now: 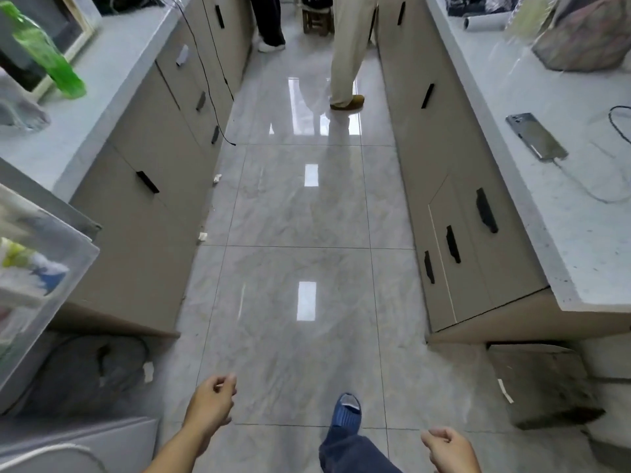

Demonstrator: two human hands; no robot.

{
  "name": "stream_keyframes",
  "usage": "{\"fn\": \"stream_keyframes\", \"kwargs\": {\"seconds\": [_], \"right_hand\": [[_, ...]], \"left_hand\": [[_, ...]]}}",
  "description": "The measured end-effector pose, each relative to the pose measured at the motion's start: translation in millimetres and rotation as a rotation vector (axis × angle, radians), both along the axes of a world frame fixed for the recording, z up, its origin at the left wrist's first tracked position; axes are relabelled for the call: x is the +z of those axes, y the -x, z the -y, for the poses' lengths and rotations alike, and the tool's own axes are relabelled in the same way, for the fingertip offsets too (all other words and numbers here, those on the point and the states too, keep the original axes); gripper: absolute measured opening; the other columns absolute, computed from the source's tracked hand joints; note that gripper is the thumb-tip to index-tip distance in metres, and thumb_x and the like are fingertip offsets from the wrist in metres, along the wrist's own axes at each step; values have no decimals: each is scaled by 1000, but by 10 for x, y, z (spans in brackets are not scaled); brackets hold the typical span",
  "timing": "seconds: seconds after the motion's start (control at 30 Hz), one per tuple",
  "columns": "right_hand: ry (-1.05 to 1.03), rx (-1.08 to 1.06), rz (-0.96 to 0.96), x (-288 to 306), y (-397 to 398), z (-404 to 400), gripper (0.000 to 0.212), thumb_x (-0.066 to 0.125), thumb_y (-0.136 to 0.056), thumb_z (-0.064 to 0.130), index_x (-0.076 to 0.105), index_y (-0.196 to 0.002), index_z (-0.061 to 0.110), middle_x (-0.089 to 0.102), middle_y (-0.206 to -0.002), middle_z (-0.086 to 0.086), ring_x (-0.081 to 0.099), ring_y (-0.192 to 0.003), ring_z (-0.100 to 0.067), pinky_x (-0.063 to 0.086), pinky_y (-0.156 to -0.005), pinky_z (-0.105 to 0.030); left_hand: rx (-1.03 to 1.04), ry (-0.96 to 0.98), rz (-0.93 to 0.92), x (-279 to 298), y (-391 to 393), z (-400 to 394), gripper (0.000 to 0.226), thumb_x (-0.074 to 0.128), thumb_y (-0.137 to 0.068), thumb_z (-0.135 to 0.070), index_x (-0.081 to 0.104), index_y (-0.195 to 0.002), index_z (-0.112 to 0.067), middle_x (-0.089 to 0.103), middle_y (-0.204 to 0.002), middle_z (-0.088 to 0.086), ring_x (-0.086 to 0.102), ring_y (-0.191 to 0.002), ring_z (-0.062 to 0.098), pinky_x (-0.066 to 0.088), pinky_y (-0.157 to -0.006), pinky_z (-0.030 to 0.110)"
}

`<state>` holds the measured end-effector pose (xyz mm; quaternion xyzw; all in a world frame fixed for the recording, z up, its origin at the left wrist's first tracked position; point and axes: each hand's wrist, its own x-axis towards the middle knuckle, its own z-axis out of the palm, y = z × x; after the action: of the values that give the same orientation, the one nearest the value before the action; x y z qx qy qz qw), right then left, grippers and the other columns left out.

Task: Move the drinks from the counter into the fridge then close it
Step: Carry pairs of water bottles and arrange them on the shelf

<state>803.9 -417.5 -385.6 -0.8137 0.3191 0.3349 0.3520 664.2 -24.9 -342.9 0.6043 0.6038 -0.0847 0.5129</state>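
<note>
Down at the bottom edge, both hands hang over the glossy grey floor (300, 206): the left hand (211, 401) is loosely curled and holds nothing, and the right hand (447, 448) is just the same, fingers slack, nothing in it. Between them one foot in a blue slipper (346, 413) steps forward on the tiles. To the left, low down, a dark bag (92, 373) slumps on the floor under the cabinets, and above it a blurred clear plastic shelf (41, 268) juts into view with some smeared items in it, too blurred to name. On the right, a grey block (543, 384) sits on the floor by the cabinet end. Moving up, the right bench (563, 233) carries a phone (536, 136) lying flat with a cable running from it. Across the aisle, on the left bench (112, 80), a green bottle (47, 52) stands near the far left edge, well apart from both hands, with a blurred clear object (20, 107) nearer, beside it. Further along the right bench there is a pinkish bag (587, 39). At the far end of the aisle, a person in beige trousers (348, 46) stands beside another in dark trousers (269, 22).
</note>
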Motion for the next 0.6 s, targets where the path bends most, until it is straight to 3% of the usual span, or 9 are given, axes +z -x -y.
{"fn": "stream_keyframes", "kwargs": {"seconds": [0.23, 0.37, 0.6], "right_hand": [[-191, 217, 110, 185, -1473, -938, 17, 69, -85, 26, 64, -99, 18, 67, -94, -4, 63, -84, -25, 52, -73, -37], [-279, 324, 139, 296, -2108, -1593, 16, 69, -84, 32, 63, -97, 25, 67, -97, 2, 65, -90, -22, 54, -77, -39], [-321, 438, 155, 294, -2997, -2720, 20, 70, -85, 35, 64, -101, 24, 68, -100, 5, 67, -93, -19, 52, -79, -36]], "left_hand": [[134, -2, -41, 16, -240, -102, 22, 56, -99, -26, 61, -87, -9, 68, -91, 15, 57, -69, 27, 50, -62, 32], [258, 23, -69, -56, -220, -249, 20, 58, -98, -26, 62, -88, -10, 69, -92, 15, 60, -75, 30, 52, -68, 37], [389, 49, -76, -324, -596, -811, 24, 59, -97, -25, 65, -92, -2, 67, -89, 16, 60, -70, 29, 52, -66, 36]]}}
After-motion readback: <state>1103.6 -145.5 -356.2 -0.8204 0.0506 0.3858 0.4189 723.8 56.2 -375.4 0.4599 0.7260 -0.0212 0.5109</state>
